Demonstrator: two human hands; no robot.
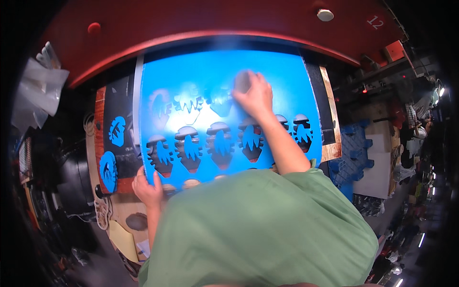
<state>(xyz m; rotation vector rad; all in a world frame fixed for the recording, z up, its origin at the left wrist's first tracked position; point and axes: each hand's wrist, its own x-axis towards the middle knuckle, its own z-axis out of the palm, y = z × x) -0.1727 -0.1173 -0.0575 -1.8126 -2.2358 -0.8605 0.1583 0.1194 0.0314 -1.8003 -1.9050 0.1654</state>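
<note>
A broad blue sheet (191,71) lies before me, with rows of jagged-edged openings cut through it. My left hand (148,189) is at the sheet's near left corner, thumb and fingers closed on its edge. Over the middle of the sheet, my right hand (256,98) grips a grey-brown oval thing (243,81). Motion blurs that thing, so its exact kind does not show. On the dark board at the left lie loose blue cut pieces: a single one (116,131) and, nearer to me, what looks like a small stack (108,171).
A red machine beam (215,21) spans the far side, with a red knob (94,27) and a white knob (325,15). To the right stand blue plastic crates (351,153). Clear plastic bags (40,88) hang at the left.
</note>
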